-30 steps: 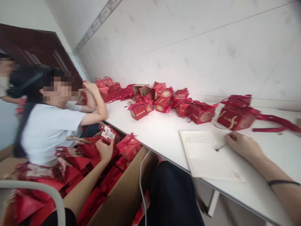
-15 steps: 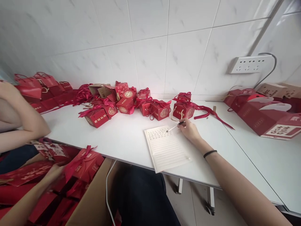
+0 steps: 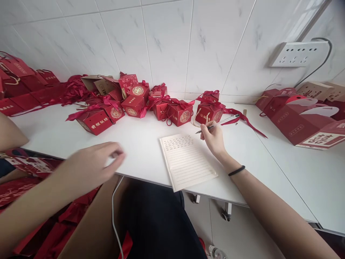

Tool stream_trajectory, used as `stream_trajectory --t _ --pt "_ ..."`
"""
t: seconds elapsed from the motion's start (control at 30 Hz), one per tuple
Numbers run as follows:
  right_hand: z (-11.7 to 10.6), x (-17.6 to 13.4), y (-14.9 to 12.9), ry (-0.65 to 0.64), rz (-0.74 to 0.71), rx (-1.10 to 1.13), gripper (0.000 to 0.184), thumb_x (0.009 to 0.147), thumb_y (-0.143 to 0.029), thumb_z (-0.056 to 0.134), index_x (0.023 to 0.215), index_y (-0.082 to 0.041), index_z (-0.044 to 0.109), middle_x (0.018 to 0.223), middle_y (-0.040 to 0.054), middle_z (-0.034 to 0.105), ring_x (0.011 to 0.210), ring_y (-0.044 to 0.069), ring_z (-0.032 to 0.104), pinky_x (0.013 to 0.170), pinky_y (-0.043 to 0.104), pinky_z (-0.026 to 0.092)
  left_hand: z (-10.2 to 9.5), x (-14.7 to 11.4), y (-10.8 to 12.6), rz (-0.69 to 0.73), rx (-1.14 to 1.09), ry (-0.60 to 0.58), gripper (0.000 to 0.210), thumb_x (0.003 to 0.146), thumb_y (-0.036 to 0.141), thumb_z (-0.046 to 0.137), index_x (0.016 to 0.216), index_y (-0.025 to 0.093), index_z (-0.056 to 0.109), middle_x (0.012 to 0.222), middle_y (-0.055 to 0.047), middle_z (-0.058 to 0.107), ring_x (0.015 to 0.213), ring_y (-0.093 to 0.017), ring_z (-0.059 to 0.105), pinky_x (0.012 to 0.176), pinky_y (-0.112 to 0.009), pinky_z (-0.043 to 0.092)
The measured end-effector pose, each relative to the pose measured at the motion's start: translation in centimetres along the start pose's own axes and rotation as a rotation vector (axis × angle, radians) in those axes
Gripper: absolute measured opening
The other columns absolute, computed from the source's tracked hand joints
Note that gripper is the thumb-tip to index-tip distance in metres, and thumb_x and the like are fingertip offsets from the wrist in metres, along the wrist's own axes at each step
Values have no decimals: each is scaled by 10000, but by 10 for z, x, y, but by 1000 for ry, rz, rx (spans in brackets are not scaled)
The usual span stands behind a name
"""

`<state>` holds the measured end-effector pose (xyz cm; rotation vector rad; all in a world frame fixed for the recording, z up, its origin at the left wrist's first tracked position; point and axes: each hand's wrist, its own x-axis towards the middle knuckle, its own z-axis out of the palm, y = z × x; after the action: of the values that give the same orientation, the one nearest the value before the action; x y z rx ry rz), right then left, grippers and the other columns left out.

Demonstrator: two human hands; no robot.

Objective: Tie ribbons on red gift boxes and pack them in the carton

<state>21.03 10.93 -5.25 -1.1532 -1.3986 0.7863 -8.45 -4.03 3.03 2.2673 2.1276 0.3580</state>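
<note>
My right hand (image 3: 213,139) is closed around a clear-barrelled pen (image 3: 228,119), its dark tip pointing left just above the top right of an open-faced lined notebook (image 3: 190,169). Rows of small handwritten marks fill the upper lines of the page. My left hand (image 3: 101,160), smeared by motion, hangs over the table's front edge with thumb and fingers curved apart and nothing between them. Below it, a carton (image 3: 88,219) holds red gift boxes (image 3: 51,237), partly hidden by my left forearm.
Red gift boxes with ribbons (image 3: 182,112) line the white table (image 3: 140,147) along the tiled wall. Larger red handled boxes (image 3: 299,122) stand at right, under a power strip (image 3: 299,54). Another person's arm (image 3: 12,133) rests at the left edge. A white cable (image 3: 113,212) hangs in front.
My left hand has left a ribboned box in the carton and risen over the table edge. The pen is turned round: its barrel now points up right, away from the page.
</note>
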Motion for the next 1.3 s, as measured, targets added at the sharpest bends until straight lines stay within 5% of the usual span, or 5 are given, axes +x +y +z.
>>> stream_trajectory --t 0.17,0.33,0.67,0.87,1.3 --pt "0 -4 1 -17 -51 11 296 790 -464 562 740 -189 466 576 -19 531 504 120 499 487 238 384 65 112 62 138 -59 -51 207 844 216 396 781 190 592 792 -40 656 748 -201 602 667 -300 410" --pt "-12 3 5 73 -81 -25 239 743 -382 628 739 -180 499 691 0 570 558 124 532 523 248 427 121 183 78 173 -226 -44 224 869 251 393 854 182 606 803 -43 679 724 -179 610 650 -282 421" --pt "0 -24 -25 -58 24 72 281 836 -346 593 665 -187 436 549 -18 553 468 100 486 448 207 395 112 178 63 368 -236 -289 423 688 579 602 902 214 586 771 -11 643 709 -197 595 586 -269 362" --pt "31 -50 -27 -349 55 -42 239 822 -299 568 653 -180 448 578 -14 529 519 102 471 479 207 373 119 173 77 453 -196 -283 327 748 513 521 908 232 569 737 2 630 641 -182 560 538 -264 298" --pt "31 -64 -22 -453 -5 -178 309 814 -224 510 567 -188 328 497 -57 365 464 70 315 445 184 283 124 175 78 482 -286 -274 340 713 528 567 866 224 582 722 12 626 624 -155 544 553 -261 270"
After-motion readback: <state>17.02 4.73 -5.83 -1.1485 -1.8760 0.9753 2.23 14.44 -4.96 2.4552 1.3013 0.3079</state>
